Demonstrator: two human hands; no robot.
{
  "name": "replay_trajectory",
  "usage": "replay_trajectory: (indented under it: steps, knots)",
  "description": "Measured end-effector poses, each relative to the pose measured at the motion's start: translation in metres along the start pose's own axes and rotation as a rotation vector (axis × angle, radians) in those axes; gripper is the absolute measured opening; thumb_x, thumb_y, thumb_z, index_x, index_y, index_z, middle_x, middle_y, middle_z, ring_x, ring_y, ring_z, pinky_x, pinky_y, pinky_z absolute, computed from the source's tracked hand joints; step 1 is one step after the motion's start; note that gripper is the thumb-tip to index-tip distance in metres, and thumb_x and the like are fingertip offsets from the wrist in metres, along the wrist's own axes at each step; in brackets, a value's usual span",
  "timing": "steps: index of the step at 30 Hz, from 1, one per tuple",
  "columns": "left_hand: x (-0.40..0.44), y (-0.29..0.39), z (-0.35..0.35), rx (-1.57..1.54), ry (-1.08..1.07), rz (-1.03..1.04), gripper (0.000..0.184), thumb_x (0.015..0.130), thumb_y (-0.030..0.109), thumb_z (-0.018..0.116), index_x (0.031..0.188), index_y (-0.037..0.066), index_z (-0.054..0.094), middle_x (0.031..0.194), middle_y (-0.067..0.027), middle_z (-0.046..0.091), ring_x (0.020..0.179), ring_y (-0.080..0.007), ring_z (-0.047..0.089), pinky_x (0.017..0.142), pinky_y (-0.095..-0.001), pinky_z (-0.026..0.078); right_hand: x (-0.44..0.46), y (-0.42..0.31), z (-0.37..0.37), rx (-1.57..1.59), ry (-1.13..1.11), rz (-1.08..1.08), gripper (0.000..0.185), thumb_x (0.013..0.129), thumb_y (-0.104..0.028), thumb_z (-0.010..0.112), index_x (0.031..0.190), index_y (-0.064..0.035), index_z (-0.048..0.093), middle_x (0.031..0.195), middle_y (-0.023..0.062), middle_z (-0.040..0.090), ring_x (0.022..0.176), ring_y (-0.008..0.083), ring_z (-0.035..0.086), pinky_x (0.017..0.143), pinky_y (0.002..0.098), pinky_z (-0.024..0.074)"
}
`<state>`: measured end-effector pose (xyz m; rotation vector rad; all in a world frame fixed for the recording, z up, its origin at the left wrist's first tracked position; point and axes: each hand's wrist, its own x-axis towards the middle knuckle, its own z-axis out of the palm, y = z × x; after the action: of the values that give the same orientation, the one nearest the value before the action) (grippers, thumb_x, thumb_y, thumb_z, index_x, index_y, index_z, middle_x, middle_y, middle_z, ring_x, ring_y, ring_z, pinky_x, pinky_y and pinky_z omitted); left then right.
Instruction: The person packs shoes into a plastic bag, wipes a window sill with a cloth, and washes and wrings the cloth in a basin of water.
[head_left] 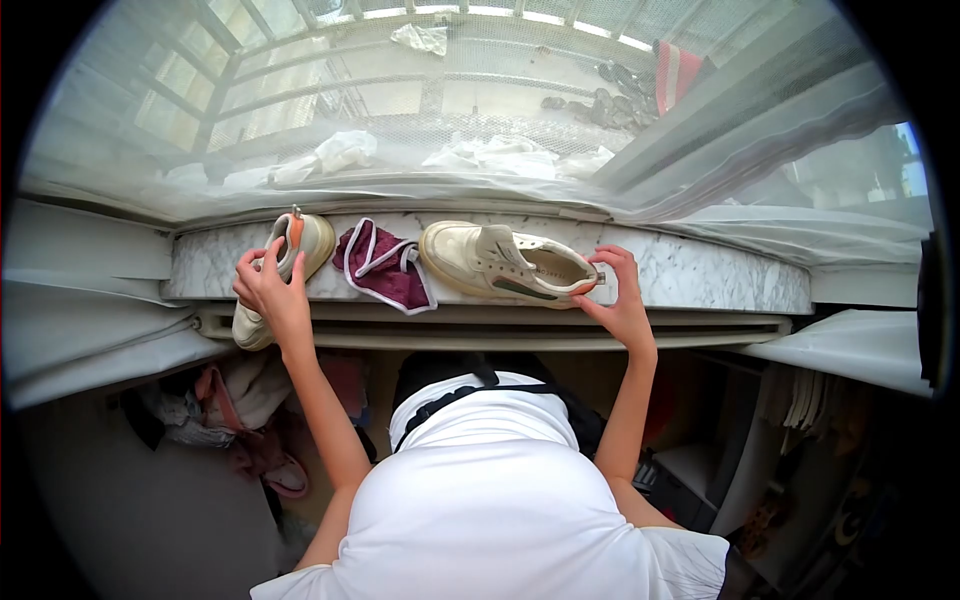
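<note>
Step in hand, I'd say: handling both shoes, one per hand. My L hand has thumb + fingers slightly parted on the collar of the left shoe; my R hand pinches the heel of the right shoe, thumb near, fingers far. Can't tell how tight either grip is. Next move prob. calls for steady fingertips, esp. L, as that shoe's near end hangs past the marble sill. Right shoe's on the sill, toe left, heel right. Looks: both cream w/ orange heel lining; right one has tongue up, dk green side patch. Maroon cloth, white-edged, lies btwn them.
</note>
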<state>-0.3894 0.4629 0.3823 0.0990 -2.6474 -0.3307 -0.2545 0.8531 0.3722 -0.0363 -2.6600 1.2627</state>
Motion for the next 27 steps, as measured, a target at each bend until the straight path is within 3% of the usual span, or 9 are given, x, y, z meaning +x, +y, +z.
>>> replay_trajectory:
  steps: [3, 7, 10, 12, 15, 18, 20, 27]
  knots:
    - [0.004, -0.001, 0.004, 0.000, -0.030, 0.001, 0.027, 0.076, 0.021, 0.066, 0.103, 0.018, 0.063, 0.100, -0.0049, 0.045, 0.095, -0.0256, 0.041, 0.087, -0.0399, 0.032, 0.002, -0.021, -0.009, -0.134, -0.011, 0.070, 0.047, 0.062, -0.006, 0.073, 0.105, -0.0115, 0.054, 0.117, 0.0117, 0.042, 0.111, 0.0301, 0.039, 0.093, 0.0385, 0.0348]
    - [0.012, 0.007, -0.001, -0.076, 0.004, 0.006, 0.021, 0.078, 0.017, 0.064, 0.099, 0.013, 0.062, 0.098, -0.0058, 0.044, 0.095, -0.0258, 0.040, 0.086, -0.0393, 0.032, 0.001, -0.036, -0.013, -0.263, -0.007, 0.034, 0.040, 0.065, -0.002, 0.069, 0.102, -0.0121, 0.058, 0.117, 0.0108, 0.044, 0.113, 0.0306, 0.038, 0.093, 0.0387, 0.0353]
    - [0.015, 0.005, 0.003, -0.112, -0.072, 0.063, 0.019, 0.078, 0.016, 0.063, 0.097, 0.012, 0.062, 0.096, -0.0061, 0.044, 0.094, -0.0254, 0.041, 0.086, -0.0385, 0.032, -0.001, -0.040, -0.013, -0.366, -0.023, -0.027, 0.034, 0.066, 0.001, 0.067, 0.097, -0.0108, 0.059, 0.114, 0.0104, 0.045, 0.107, 0.0301, 0.042, 0.088, 0.0377, 0.0389]
    - [0.012, 0.005, 0.007, -0.087, -0.108, 0.089, 0.017, 0.078, 0.017, 0.063, 0.094, 0.012, 0.063, 0.094, -0.0057, 0.044, 0.092, -0.0249, 0.042, 0.087, -0.0371, 0.033, -0.004, -0.039, -0.010, -0.312, 0.007, 0.093, 0.030, 0.067, 0.001, 0.066, 0.095, -0.0097, 0.060, 0.110, 0.0100, 0.046, 0.099, 0.0284, 0.044, 0.082, 0.0358, 0.0419]
    - [0.010, 0.004, 0.011, -0.107, -0.133, 0.080, 0.016, 0.078, 0.017, 0.063, 0.092, 0.011, 0.062, 0.094, -0.0063, 0.044, 0.093, -0.0254, 0.043, 0.087, -0.0376, 0.033, -0.005, -0.042, -0.007, -0.317, 0.015, 0.098, 0.030, 0.068, 0.001, 0.066, 0.095, -0.0093, 0.060, 0.108, 0.0098, 0.046, 0.092, 0.0273, 0.045, 0.077, 0.0345, 0.0430]
    - [0.011, 0.002, 0.014, -0.147, -0.112, 0.061, 0.017, 0.078, 0.017, 0.064, 0.093, 0.010, 0.060, 0.094, -0.0071, 0.044, 0.094, -0.0258, 0.043, 0.087, -0.0379, 0.033, -0.004, -0.044, -0.005, -0.315, 0.033, 0.113, 0.029, 0.067, 0.000, 0.067, 0.093, -0.0101, 0.059, 0.106, 0.0113, 0.048, 0.094, 0.0294, 0.047, 0.079, 0.0377, 0.0425]
    - [0.012, -0.004, 0.019, -0.208, 0.064, -0.004, 0.019, 0.078, 0.018, 0.064, 0.095, 0.010, 0.060, 0.095, -0.0082, 0.044, 0.095, -0.0261, 0.043, 0.087, -0.0380, 0.032, -0.003, -0.047, -0.004, -0.360, 0.054, 0.087, 0.028, 0.067, -0.001, 0.067, 0.092, -0.0099, 0.059, 0.106, 0.0116, 0.048, 0.097, 0.0300, 0.046, 0.080, 0.0381, 0.0418]
    - [0.016, -0.016, 0.011, -0.178, -0.092, 0.058, 0.022, 0.078, 0.021, 0.065, 0.094, 0.007, 0.060, 0.094, -0.0087, 0.044, 0.092, -0.0261, 0.043, 0.083, -0.0388, 0.034, 0.001, -0.050, -0.001, -0.344, 0.050, 0.069, 0.021, 0.069, -0.002, 0.067, 0.087, -0.0093, 0.059, 0.112, 0.0114, 0.043, 0.106, 0.0309, 0.040, 0.088, 0.0394, 0.0357]
